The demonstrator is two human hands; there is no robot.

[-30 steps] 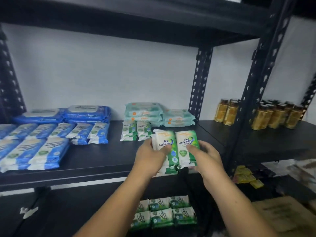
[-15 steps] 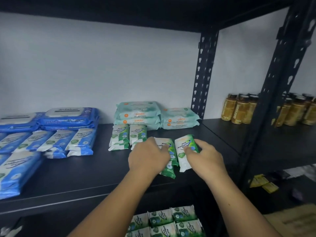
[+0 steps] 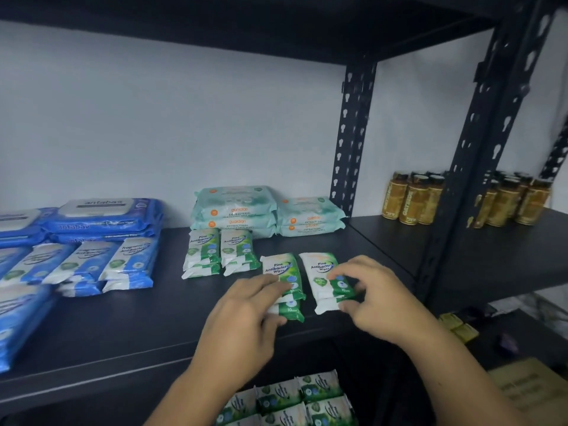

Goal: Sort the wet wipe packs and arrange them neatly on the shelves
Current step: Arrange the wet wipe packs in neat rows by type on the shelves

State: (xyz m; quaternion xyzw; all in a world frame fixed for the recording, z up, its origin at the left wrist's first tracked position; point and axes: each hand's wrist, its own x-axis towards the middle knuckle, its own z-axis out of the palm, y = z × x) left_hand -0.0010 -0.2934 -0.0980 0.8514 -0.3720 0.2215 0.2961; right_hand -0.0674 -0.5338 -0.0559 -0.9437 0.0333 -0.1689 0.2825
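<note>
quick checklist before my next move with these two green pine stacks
1. Stacks down on the shelf: ok, the left pine stack and right pine stack both lie on it.
2. Left pine stack squared: not ok, its lower pack juts toward the front edge.
3. Lined up with the rear pine stacks: not ok, the two sit nearer the front.
4. Same kind together: ok, all read Pine Antibacterial.
5. Hands free: not ok, the left hand and right hand each grip a stack.
</note>
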